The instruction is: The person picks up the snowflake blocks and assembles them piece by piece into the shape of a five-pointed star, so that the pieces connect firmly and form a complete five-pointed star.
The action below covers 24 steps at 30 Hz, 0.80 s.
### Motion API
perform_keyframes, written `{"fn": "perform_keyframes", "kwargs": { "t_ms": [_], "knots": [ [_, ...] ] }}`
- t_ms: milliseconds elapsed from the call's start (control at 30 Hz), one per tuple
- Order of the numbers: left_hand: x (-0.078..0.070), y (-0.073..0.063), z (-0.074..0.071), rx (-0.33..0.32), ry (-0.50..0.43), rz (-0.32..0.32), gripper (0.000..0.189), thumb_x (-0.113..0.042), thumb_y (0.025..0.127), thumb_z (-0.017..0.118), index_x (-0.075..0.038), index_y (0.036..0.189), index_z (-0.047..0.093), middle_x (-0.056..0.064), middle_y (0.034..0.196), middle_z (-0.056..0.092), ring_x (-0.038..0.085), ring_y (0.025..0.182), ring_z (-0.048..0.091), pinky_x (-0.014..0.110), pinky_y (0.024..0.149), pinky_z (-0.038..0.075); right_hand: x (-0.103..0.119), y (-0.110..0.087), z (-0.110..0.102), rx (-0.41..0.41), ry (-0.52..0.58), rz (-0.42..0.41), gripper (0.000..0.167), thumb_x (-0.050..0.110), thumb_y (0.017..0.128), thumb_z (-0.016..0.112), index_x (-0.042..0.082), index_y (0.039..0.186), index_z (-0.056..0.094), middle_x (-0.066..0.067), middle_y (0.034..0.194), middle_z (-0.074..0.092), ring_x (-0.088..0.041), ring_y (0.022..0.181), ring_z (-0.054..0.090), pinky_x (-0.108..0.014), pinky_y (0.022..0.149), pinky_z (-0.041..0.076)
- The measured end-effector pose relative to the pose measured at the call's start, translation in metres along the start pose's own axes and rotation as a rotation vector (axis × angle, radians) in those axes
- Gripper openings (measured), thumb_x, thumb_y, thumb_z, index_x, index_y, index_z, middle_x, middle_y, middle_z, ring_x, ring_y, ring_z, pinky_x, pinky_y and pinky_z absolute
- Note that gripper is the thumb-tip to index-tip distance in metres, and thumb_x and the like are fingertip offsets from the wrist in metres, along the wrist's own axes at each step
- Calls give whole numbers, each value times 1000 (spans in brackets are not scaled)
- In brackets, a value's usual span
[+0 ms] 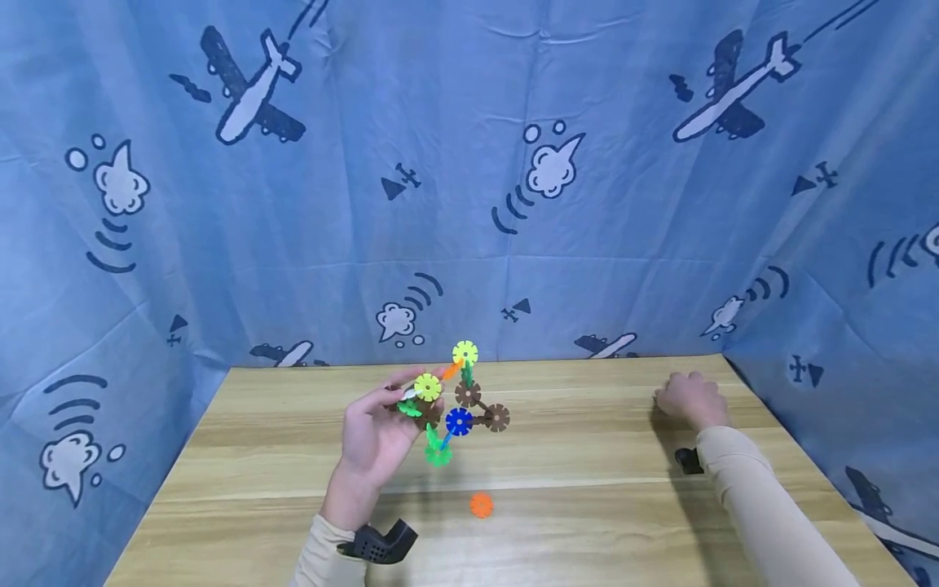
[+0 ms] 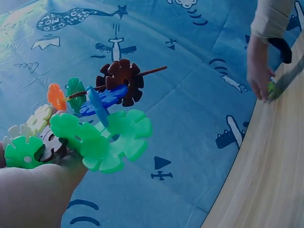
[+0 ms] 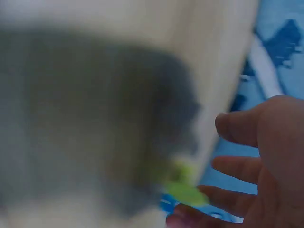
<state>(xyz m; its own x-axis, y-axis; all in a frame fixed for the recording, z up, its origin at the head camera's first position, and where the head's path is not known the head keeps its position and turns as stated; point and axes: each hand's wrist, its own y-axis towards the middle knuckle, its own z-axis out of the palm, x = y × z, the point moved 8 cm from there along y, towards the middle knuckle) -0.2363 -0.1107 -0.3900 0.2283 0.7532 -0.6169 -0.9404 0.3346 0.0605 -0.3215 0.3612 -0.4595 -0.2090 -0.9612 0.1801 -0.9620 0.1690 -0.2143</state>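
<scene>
My left hand [image 1: 379, 428] holds a linked chain of notched plastic snowflake discs, gripping it near its brown and yellow pieces. Blue [image 1: 459, 421], brown [image 1: 497, 417] and green discs [image 2: 124, 135] reach out from the fingers over the table. At the far right of the table is my right hand [image 1: 691, 399]. Its thumb stands apart from the fingers in the right wrist view, where a yellow-green disc [image 3: 186, 194] shows by the fingertips. A bit of blue is beside that disc, too blurred to make out.
A loose orange disc [image 1: 481, 505] lies on the wooden table [image 1: 587, 505], near its front. Blue patterned cloth [image 1: 469, 163] hangs behind the table and along both sides.
</scene>
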Motion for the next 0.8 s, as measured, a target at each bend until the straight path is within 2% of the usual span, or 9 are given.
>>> {"fn": "perform_keyframes", "kwargs": {
  "t_ms": [67, 167, 333, 400, 467, 567, 667, 733, 800],
  "knots": [
    [0, 1, 0, 9, 7, -1, 46, -2, 96, 27, -7, 111, 70, 17, 132, 64, 27, 108, 59, 34, 97, 52, -5, 3, 8, -17, 20, -11, 35, 17, 95, 46, -14, 106, 59, -48, 120, 40, -66, 105, 45, -70, 85, 47],
    [-1, 2, 0, 18, 10, 4, 46, -2, 96, 26, -7, 111, 70, 17, 132, 64, 26, 108, 60, 35, 97, 52, -5, 9, 12, -94, 50, -50, 18, 8, 88, 46, -5, 81, 57, -39, 101, 47, -51, 87, 52, -59, 74, 50],
    [1, 3, -2, 3, 4, 2, 45, -2, 96, 26, -5, 111, 69, 18, 131, 64, 27, 108, 61, 36, 97, 53, 21, 8, 3, -262, 196, -152, 22, 9, 90, 56, -9, 102, 61, -35, 103, 59, -46, 92, 57, -56, 77, 51],
    [2, 3, -2, -4, 2, -5, 45, -2, 96, 26, -5, 110, 69, 20, 132, 63, 27, 108, 61, 36, 97, 53, 47, -2, -7, -318, 332, -209, 30, 10, 94, 61, -9, 117, 60, -34, 111, 62, -45, 99, 59, -55, 83, 51],
    [4, 4, -1, -10, 0, -13, 45, -1, 96, 26, -5, 109, 69, 21, 132, 61, 28, 108, 61, 36, 97, 53, 82, -17, -17, -316, 533, -277, 33, 12, 97, 63, -6, 125, 58, -29, 111, 64, -38, 97, 63, -48, 83, 54],
    [7, 5, 0, -19, 0, -26, 45, -2, 97, 26, -5, 109, 69, 22, 132, 62, 28, 109, 62, 36, 97, 53, 145, -47, -30, -188, 919, -393, 36, 14, 99, 64, -3, 131, 57, -16, 111, 64, -21, 90, 67, -32, 81, 57],
    [8, 6, 1, -19, 2, -27, 44, -2, 98, 25, -4, 109, 68, 22, 130, 63, 28, 111, 62, 36, 97, 54, 207, -81, -42, 56, 1353, -516, 24, 12, 100, 63, 2, 122, 62, -4, 108, 63, -11, 86, 65, -23, 81, 57],
    [9, 7, 1, -22, 5, -27, 43, -2, 97, 26, -5, 110, 67, 22, 129, 63, 28, 111, 62, 36, 97, 54, 239, -98, -50, 203, 1570, -585, 12, 8, 101, 61, 5, 111, 66, -1, 103, 66, -9, 85, 64, -21, 81, 56],
    [9, 7, 0, -27, 8, -29, 43, -3, 98, 27, -6, 109, 68, 22, 128, 64, 28, 110, 62, 36, 97, 54, 260, -109, -53, 301, 1690, -620, 10, 7, 102, 58, 11, 102, 68, 2, 98, 66, -9, 86, 63, -22, 84, 55]
  ]
}}
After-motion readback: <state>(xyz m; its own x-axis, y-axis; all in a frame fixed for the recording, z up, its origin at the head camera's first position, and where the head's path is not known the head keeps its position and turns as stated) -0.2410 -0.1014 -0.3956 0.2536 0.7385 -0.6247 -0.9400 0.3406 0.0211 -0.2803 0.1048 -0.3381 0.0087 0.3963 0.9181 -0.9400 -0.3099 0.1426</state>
